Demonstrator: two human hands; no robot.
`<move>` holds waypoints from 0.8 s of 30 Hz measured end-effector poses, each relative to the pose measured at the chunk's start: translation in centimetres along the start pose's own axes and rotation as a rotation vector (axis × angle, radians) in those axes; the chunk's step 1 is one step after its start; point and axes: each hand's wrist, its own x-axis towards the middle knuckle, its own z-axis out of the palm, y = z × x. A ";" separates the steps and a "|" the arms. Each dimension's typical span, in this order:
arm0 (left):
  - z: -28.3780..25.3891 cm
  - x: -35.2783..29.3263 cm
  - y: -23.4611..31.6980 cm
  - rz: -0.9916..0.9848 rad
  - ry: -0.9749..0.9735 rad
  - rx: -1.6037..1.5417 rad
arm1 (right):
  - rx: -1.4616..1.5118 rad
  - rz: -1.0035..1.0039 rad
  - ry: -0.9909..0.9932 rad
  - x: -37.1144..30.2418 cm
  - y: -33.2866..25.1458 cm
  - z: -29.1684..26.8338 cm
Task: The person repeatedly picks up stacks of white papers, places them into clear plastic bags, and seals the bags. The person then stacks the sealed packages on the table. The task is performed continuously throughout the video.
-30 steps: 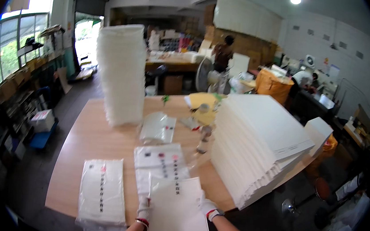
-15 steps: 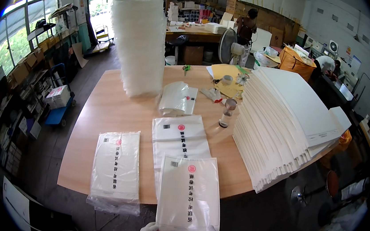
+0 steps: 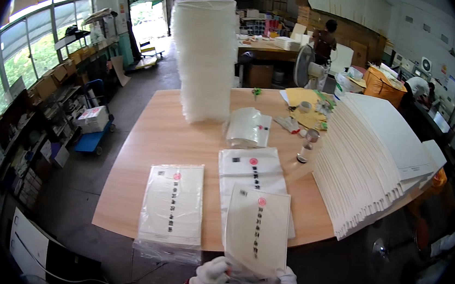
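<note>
Both my hands wear white knitted gloves with red cuffs. In front of my body they hold a packet of paper in a clear plastic bag, printed with a red round stamp and a column of black characters. My left hand is closed at the bag's near left corner, its fingers curled around loose plastic. At the near right corner my right hand grips the edge, its fingertips partly hidden. Under the packet's far end lie flat printed bags. Another bagged paper packet rests to the left, its loose plastic end overhanging the table edge.
A tall stack of white translucent sheets stands at the far left of the wooden table. A fanned pile of white paper fills the right. Between them are folded bags, a glass and green scissors. People work farther back.
The view has turned left, so the table sits farther right. My hands have come more into sight at the packet's near end, with loose plastic showing between them.
</note>
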 end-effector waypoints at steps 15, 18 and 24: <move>-14.3 -18.8 -28.7 -0.561 1.170 -0.612 | -0.033 0.457 -0.782 14.3 12.7 20.2; -12.3 -16.5 -22.5 -0.443 1.203 -0.756 | -0.454 0.261 -0.643 10.3 8.4 20.4; -2.4 -19.7 -17.7 -0.914 0.120 0.078 | -0.379 0.208 -0.302 8.5 2.0 10.8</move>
